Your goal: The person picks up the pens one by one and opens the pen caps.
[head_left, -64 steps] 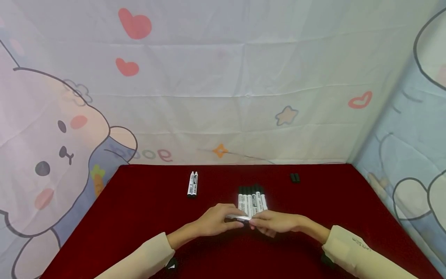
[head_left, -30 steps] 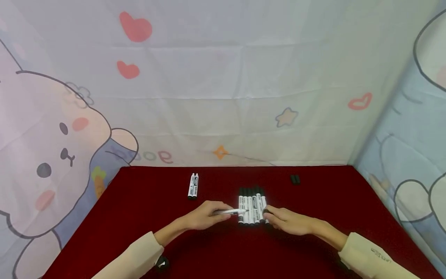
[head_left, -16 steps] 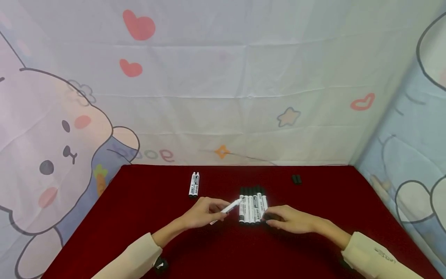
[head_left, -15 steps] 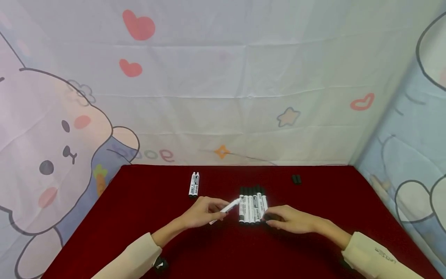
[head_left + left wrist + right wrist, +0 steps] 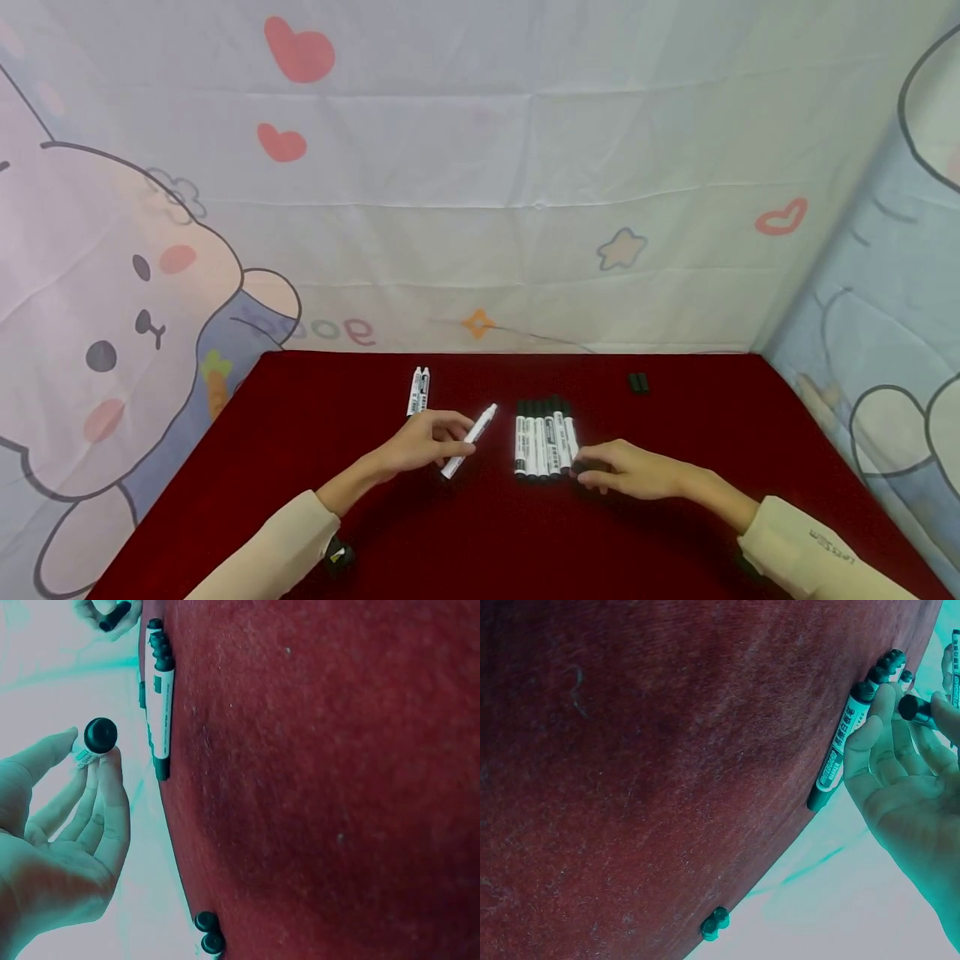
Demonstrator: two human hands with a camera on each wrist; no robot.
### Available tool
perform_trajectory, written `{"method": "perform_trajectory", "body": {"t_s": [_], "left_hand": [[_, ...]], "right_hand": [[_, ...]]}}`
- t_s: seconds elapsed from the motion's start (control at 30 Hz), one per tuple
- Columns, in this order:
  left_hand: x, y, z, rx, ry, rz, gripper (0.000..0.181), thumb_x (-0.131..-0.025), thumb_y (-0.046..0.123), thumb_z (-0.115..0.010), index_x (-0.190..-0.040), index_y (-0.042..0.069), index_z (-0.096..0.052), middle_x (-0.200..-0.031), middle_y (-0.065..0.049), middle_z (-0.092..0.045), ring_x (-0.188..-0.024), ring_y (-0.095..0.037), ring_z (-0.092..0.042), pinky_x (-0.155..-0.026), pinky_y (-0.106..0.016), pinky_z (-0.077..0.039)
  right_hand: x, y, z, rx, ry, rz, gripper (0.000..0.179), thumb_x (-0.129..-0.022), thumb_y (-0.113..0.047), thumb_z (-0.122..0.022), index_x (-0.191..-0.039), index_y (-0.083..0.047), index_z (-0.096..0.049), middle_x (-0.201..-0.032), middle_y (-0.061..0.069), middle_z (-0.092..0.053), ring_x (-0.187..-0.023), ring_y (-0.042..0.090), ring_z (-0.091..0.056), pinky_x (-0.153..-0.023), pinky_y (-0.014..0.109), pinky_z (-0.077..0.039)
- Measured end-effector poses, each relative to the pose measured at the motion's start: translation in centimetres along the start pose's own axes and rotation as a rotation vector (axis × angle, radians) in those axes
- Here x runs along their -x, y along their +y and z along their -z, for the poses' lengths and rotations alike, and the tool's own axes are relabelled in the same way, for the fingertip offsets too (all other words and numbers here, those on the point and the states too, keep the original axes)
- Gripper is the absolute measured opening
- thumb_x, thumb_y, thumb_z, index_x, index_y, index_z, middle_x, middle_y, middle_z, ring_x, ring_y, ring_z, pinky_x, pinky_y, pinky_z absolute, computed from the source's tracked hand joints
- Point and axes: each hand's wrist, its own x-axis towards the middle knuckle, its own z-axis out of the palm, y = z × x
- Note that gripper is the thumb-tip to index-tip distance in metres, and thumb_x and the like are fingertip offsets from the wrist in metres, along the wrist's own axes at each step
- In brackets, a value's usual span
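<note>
My left hand (image 5: 412, 447) pinches a white whiteboard marker (image 5: 470, 440) between thumb and fingers. Its cap is off and its tip slants up and away to the right; the black base end faces the left wrist camera. A black marker cap (image 5: 916, 710) is pinched in my right hand (image 5: 637, 471), which sits at the near right corner of a row of capped markers (image 5: 542, 446). That row holds several white markers side by side, black caps toward the back. Farther back, beyond my left hand, two uncapped markers (image 5: 417, 392) lie together, their lower ends hidden by it.
Two loose black caps (image 5: 637, 382) lie side by side at the back right of the table. Dark red cloth (image 5: 322, 400) covers the table, and a printed fabric curtain (image 5: 525, 167) hangs behind and at the sides.
The cap came off the marker as my hands parted. My left hand carried the marker leftward, turning its tip toward the back; my right hand moved right with the cap.
</note>
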Motion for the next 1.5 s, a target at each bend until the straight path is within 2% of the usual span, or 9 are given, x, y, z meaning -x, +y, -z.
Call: {"method": "perform_trajectory", "body": {"t_s": [0.2,0.47,0.67,0.83,1.0,1.27,1.5], "left_hand": [[0.1,-0.2,0.3,0.051,0.014,0.027,0.038,-0.095,0.021,-0.074,-0.127,0.002,-0.065,-0.105,-0.012,-0.068,-0.078,-0.012,-0.064,-0.062,-0.031,-0.060],[0.1,-1.1,0.8,0.110,0.049,0.051,0.047,-0.098,0.021,-0.071,-0.136,-0.003,-0.057,-0.117,-0.021,-0.064,-0.077,-0.014,-0.066,-0.063,-0.036,-0.064],[0.0,-1.6,1.2,0.149,0.110,0.064,0.058,-0.098,0.022,-0.070,-0.145,-0.004,-0.049,-0.123,-0.026,-0.062,-0.078,-0.016,-0.067,-0.065,-0.036,-0.064],[0.0,-2.1,1.7,0.170,0.180,0.081,0.062,-0.096,0.019,-0.073,-0.150,0.002,-0.047,-0.119,-0.024,-0.064,-0.074,-0.021,-0.067,-0.062,-0.036,-0.063],[-0.2,-2.3,2.2,0.173,0.228,0.088,0.061,-0.095,0.019,-0.075,-0.148,0.002,-0.050,-0.113,-0.021,-0.066,-0.075,-0.015,-0.067,-0.061,-0.035,-0.063],[-0.3,-2.8,3.8,0.161,0.263,0.101,0.060,-0.097,0.019,-0.072,-0.149,0.004,-0.049,-0.117,-0.024,-0.065,-0.077,-0.015,-0.066,-0.065,-0.036,-0.064],[-0.6,-3.4,5.6,0.152,0.285,0.138,0.061,-0.098,0.016,-0.070,-0.152,0.003,-0.044,-0.121,-0.028,-0.063,-0.082,-0.016,-0.069,-0.069,-0.042,-0.065]], "right_hand": [[0.2,0.2,-0.1,0.000,-0.015,-0.007,0.032,-0.108,-0.025,-0.052,-0.126,0.001,-0.061,-0.108,0.010,-0.071,-0.087,0.007,-0.067,-0.076,0.023,-0.058],[0.1,0.2,-0.1,-0.012,-0.023,0.000,0.028,-0.107,-0.025,-0.054,-0.122,-0.002,-0.063,-0.101,0.005,-0.069,-0.085,0.005,-0.065,-0.075,0.023,-0.058],[0.2,0.2,-0.1,-0.023,-0.021,-0.005,0.027,-0.107,-0.024,-0.054,-0.121,-0.003,-0.063,-0.103,0.006,-0.069,-0.085,0.005,-0.066,-0.075,0.023,-0.058],[0.3,0.1,-0.2,-0.030,-0.021,-0.007,0.029,-0.107,-0.024,-0.054,-0.123,-0.001,-0.063,-0.106,0.007,-0.070,-0.086,0.006,-0.067,-0.076,0.023,-0.059],[0.4,0.1,-0.3,-0.033,-0.019,-0.004,0.027,-0.107,-0.023,-0.054,-0.121,-0.002,-0.063,-0.105,0.007,-0.069,-0.087,0.008,-0.067,-0.076,0.024,-0.059],[0.4,0.0,-0.2,-0.040,-0.018,-0.004,0.027,-0.106,-0.023,-0.055,-0.121,-0.002,-0.064,-0.103,0.006,-0.069,-0.086,0.008,-0.066,-0.074,0.024,-0.059],[0.4,0.2,-0.3,-0.042,-0.018,-0.010,0.026,-0.106,-0.023,-0.056,-0.120,-0.003,-0.064,-0.102,0.006,-0.068,-0.085,0.007,-0.066,-0.074,0.024,-0.059]]}}
